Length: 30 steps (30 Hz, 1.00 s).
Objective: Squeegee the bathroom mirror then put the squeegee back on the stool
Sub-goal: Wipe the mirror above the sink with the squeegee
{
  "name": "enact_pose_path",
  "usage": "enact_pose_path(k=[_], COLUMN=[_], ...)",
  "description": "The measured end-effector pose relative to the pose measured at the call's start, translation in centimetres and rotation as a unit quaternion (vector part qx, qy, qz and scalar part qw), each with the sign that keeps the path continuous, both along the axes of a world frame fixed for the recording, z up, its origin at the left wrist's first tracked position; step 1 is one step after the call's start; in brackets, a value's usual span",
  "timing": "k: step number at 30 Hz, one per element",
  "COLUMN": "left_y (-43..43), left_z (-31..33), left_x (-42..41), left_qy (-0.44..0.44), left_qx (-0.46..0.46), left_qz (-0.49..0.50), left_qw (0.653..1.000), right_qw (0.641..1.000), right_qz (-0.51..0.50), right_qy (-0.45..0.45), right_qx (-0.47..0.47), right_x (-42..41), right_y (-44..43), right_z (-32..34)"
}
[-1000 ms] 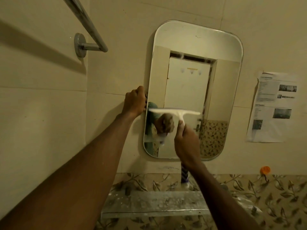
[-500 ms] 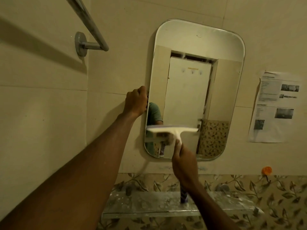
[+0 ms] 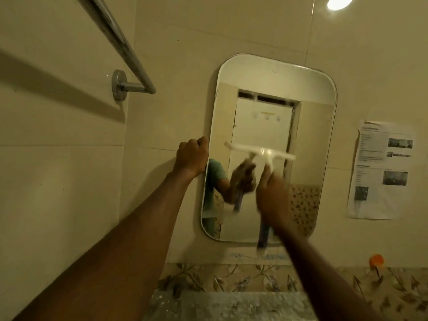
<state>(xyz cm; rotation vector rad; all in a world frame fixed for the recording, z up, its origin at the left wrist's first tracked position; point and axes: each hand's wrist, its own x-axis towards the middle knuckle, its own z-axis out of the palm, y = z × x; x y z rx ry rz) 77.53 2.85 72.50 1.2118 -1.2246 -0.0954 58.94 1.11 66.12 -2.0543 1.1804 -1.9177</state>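
Here, mirror (image 3: 273,89) on beige tiled wall (image 3: 185,54); right hand (image 3: 273,198) grips squeegee (image 3: 261,152).

A single wide-angle view, worn on the head, faces the tiled wall (image 3: 69,205) from close by. The mirror (image 3: 275,84) sits right of centre, and the towel rail (image 3: 115,35) crosses the upper left.

1. The squeegee (image 3: 261,152) has a cream-white blade bar and a blue handle.
2. The wall tiles (image 3: 69,181) are plain cream.
3. The border tiles (image 3: 231,279) carry brown leafy vines on beige.
4. The paper sheet (image 3: 379,170) is white with black print and dark photos.
5. The towel rail (image 3: 120,42) is silvery chrome.
6. The mirror (image 3: 266,89) reflects a green sleeve.
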Motion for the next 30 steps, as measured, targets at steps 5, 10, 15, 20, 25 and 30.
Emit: enact_pose_path(k=[5, 10, 15, 20, 25, 30], left_y=[-0.1, 0.3, 0.4, 0.3, 0.2, -0.1], left_z=[0.5, 1.7, 3.0, 3.2, 2.9, 2.3], left_x=[0.2, 0.2, 0.7, 1.2, 1.1, 1.3], left_qy=[-0.009, -0.016, -0.017, -0.011, 0.001, 0.017], left_qx=[0.02, 0.055, 0.118, 0.133, 0.123, 0.098], left_qz=[0.002, 0.011, -0.014, -0.029, -0.033, -0.023], left_qw=[1.0, 0.998, 0.993, 0.991, 0.992, 0.995], right_qw=[0.999, 0.999, 0.997, 0.999, 0.999, 1.0], right_qz=[-0.008, -0.019, -0.045, -0.03, 0.007, 0.007], right_qy=[0.018, -0.003, -0.03, -0.013, 0.003, 0.009], right_qx=[0.027, -0.035, -0.056, -0.022, 0.034, 0.021], right_x=[1.7, -1.3, -4.3, -4.3, -1.8, -1.6], right_y=[2.0, 0.9, -0.9, -1.7, 0.0, 1.4], right_z=[-7.8, 5.9, 17.5, 11.6, -2.2, 0.7])
